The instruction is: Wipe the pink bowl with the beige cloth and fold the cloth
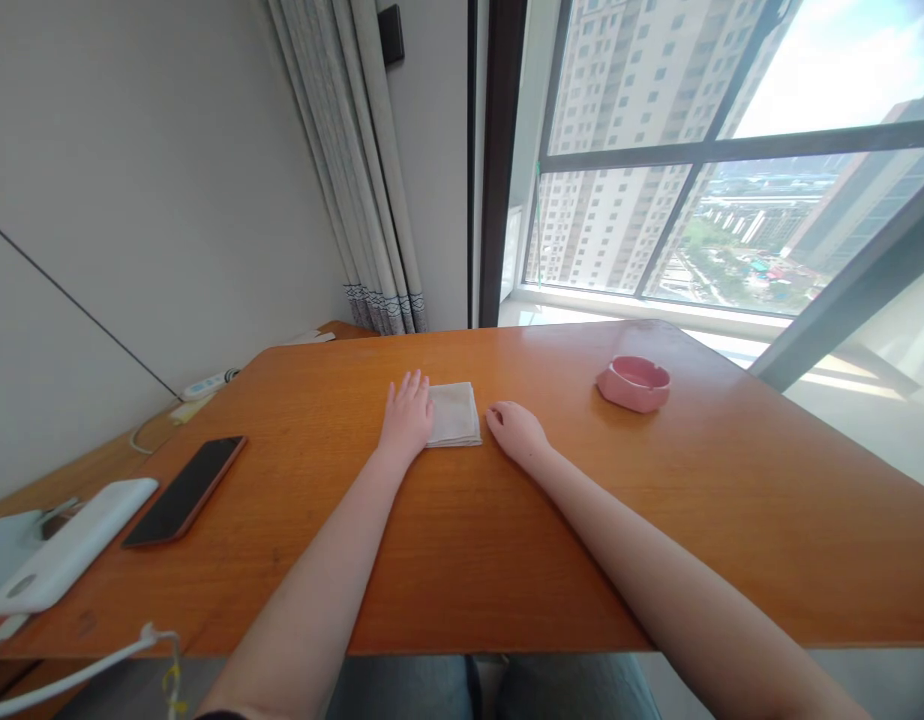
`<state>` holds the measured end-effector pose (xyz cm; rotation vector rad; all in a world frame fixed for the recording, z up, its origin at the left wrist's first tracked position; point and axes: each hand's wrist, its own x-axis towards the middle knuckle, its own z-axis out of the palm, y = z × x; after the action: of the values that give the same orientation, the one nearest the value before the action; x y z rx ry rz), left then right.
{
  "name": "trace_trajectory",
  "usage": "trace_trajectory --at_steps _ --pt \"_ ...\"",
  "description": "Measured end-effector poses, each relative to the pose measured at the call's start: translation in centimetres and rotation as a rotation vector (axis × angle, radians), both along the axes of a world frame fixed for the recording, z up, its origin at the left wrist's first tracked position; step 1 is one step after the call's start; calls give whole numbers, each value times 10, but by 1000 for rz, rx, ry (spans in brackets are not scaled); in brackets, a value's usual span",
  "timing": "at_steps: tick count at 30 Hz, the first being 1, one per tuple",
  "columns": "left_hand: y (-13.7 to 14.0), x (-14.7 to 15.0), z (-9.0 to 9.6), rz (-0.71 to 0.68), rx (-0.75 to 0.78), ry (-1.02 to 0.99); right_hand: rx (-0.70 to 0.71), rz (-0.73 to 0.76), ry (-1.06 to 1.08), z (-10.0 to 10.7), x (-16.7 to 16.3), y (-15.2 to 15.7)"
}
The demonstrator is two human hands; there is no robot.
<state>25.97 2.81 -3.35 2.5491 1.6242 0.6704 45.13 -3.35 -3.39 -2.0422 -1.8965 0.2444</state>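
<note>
Since it looks like plain thin fabric folded into a neat square, I'd bet the white cloth (pixel 456 415) is super light and floppy, nothing fragile about it. It's lying flat around the middle of the wooden surface (pixel 319 400), right between the two hands. Left hand (pixel 406 412) is open, palm down, covering the cloth's left edge. Right hand (pixel 516 428) is curled into a loose fist just off the right edge, not touching the cloth, and I can't see anything in it.

For grip, I'd go for the near right corner: the layers show there, so you could pinch one or the whole stack. My guess is the layers slide on each other if you drag from the top, so a flat palm on the left side would be a decent anchor. The surface looks smooth too, so the whole thing probably skids easily. The pink dish (pixel 633 384) is well clear, off to the right.
</note>
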Motion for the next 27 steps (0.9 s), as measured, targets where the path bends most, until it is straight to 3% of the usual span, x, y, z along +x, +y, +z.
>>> trace_trajectory --at_steps 5,10,19,21,24,27 --pt "11 -7 -20 28 -273 116 11 67 25 -2 -6 -1" --pt "6 3 -24 -44 -287 178 -24 56 98 -3 -8 4" --pt "-6 10 -18 -223 -262 82 -54 -69 878 -11 -6 12" --pt "-6 10 -18 -255 -249 23 -2 -71 834 -11 -3 11" --pt "-3 8 -19 -263 -217 -65 47 -61 577 -2 10 9" --pt "0 7 -20 -221 -201 -109 -77 -141 229 18 38 6"
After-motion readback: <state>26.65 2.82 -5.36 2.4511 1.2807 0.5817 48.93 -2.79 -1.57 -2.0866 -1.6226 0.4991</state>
